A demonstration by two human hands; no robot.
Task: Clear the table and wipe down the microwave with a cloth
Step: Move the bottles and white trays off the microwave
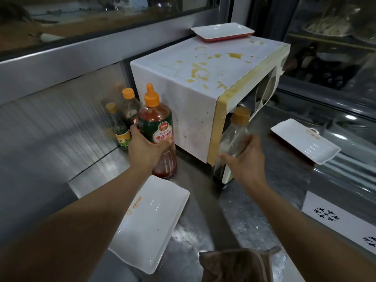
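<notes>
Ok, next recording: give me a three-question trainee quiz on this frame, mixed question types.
1. True or false: the left hand holds the red sauce bottle.
2. How many white rectangular plates are in view? A) one B) two C) three
3. Fill in: the brown cloth lies on the steel table, ______ by either hand.

Key:
1. True; its fingers wrap the bottle's middle.
2. C: one plate on the microwave, one near plate, one right plate.
3. Untouched; the right hand has its grip on the clear bottle beside the stained microwave.
</notes>
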